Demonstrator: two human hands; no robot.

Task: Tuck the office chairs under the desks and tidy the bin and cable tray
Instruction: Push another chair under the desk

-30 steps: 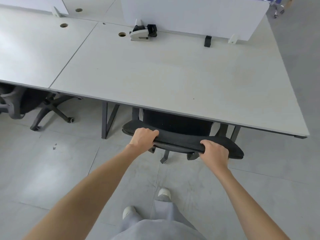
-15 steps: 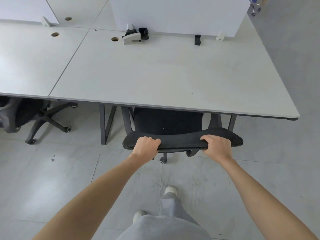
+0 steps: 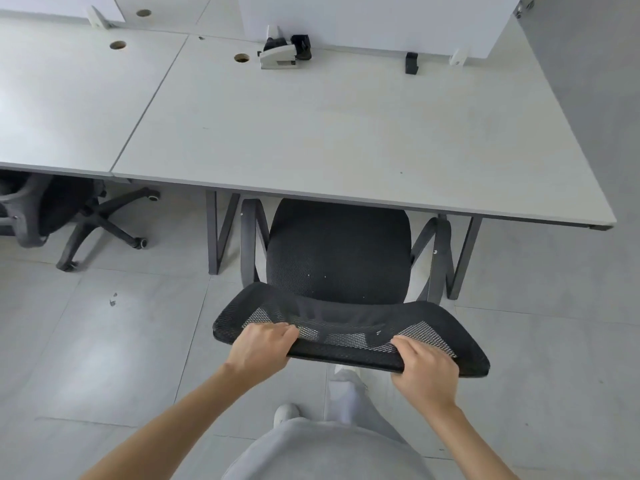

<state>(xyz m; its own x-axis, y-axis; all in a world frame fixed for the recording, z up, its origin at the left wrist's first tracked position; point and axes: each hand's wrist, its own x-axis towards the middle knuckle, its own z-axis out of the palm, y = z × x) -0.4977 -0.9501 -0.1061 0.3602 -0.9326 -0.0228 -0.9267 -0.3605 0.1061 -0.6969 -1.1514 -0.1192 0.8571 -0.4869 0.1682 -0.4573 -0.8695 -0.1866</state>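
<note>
Both hands grip the top edge of the black mesh backrest (image 3: 349,332) of an office chair (image 3: 337,251). The left hand (image 3: 261,351) curls its fingers over the rim toward the backrest's left end; the right hand (image 3: 424,367) does the same toward its right end, knuckles up, thumbs hidden beneath. The chair faces the white desk (image 3: 346,133), its seat partly beneath the desk's front edge, with the rear of the seat and the whole backrest out in front of that edge. The armrests stand at either side of the seat, close to the desk's dark metal legs (image 3: 216,233).

To the left of the desk, under the adjoining desk (image 3: 69,98), a second office chair (image 3: 52,209) sits with its star base and castors showing beyond that desk's front edge.

At the back of the desk, against a white divider panel (image 3: 374,22), lies a white and black clamp-like device (image 3: 282,51), next to a round cable hole (image 3: 241,58). A small black bracket (image 3: 411,63) holds the panel further right.

Below the backrest, the person's grey trousers and white shoes (image 3: 285,414) stand on the grey tiled floor (image 3: 104,341).
</note>
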